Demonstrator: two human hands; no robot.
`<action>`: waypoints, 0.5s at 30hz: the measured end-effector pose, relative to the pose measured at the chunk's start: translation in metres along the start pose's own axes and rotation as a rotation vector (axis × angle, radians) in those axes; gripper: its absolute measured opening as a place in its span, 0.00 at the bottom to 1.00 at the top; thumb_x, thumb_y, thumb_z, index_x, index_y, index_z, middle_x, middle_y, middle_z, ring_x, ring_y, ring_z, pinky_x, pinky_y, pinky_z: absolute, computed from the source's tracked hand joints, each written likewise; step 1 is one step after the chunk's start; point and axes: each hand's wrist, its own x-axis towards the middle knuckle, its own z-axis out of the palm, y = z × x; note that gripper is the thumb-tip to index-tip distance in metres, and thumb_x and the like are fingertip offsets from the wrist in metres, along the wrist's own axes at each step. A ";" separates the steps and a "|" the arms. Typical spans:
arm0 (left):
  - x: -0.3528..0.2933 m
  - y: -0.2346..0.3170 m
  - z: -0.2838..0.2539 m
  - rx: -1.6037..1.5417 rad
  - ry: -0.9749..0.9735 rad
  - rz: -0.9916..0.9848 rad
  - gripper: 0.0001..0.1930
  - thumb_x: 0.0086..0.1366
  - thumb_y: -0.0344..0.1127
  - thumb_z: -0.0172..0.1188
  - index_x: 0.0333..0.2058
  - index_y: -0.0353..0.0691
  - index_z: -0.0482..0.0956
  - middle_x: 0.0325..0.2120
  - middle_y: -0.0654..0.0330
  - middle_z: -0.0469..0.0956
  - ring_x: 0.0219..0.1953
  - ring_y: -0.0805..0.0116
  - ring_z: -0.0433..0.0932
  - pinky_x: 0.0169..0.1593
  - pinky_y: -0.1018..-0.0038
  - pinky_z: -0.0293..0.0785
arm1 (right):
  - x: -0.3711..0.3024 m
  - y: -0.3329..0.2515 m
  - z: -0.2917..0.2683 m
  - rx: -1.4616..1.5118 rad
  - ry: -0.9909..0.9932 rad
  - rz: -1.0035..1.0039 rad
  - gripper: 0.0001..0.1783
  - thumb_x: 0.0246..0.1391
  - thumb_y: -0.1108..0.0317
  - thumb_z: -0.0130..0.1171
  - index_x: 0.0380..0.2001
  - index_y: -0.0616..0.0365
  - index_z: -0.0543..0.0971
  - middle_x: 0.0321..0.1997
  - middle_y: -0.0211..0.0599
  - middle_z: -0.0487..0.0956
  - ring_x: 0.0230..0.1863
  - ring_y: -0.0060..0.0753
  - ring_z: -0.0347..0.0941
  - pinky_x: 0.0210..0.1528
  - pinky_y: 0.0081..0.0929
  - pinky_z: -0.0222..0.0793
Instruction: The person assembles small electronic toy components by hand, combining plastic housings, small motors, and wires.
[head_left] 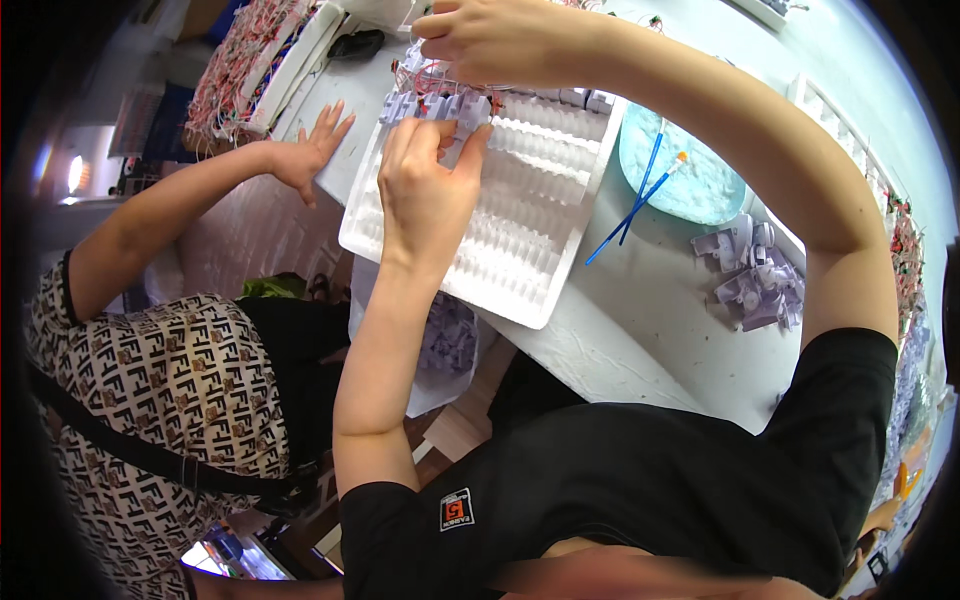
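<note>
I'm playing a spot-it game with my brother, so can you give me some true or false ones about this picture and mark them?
1. The left hand is at a row of lilac parts in the white tray. True.

2. Both brushes have red handles. False: the handles are blue.

3. A pile of lilac parts lies on the table, to the right of the tray. True.

4. The right hand is dipping a brush in the bowl. False: it is up by the far edge of the tray, near some thin wires.

5. Another person's hand shows to the left of the tray. True.
</note>
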 end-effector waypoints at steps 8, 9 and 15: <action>-0.004 0.002 -0.005 -0.035 0.003 0.015 0.11 0.53 0.30 0.77 0.29 0.35 0.81 0.27 0.58 0.77 0.30 0.59 0.77 0.37 0.65 0.75 | 0.012 0.010 0.016 0.176 0.015 0.052 0.08 0.42 0.61 0.65 0.19 0.51 0.84 0.27 0.34 0.84 0.42 0.41 0.77 0.45 0.38 0.73; -0.004 0.003 -0.005 -0.033 0.011 0.049 0.12 0.53 0.30 0.77 0.29 0.35 0.81 0.27 0.58 0.77 0.30 0.59 0.77 0.36 0.65 0.75 | 0.012 0.010 0.020 0.194 -0.018 0.056 0.07 0.41 0.62 0.64 0.19 0.52 0.84 0.26 0.36 0.84 0.39 0.43 0.79 0.43 0.40 0.74; -0.001 0.002 -0.003 -0.009 -0.003 0.044 0.12 0.53 0.31 0.77 0.28 0.34 0.80 0.26 0.56 0.77 0.30 0.57 0.77 0.36 0.63 0.74 | 0.019 0.013 0.029 0.231 -0.023 0.120 0.06 0.42 0.63 0.64 0.19 0.52 0.84 0.25 0.42 0.83 0.32 0.49 0.82 0.37 0.45 0.76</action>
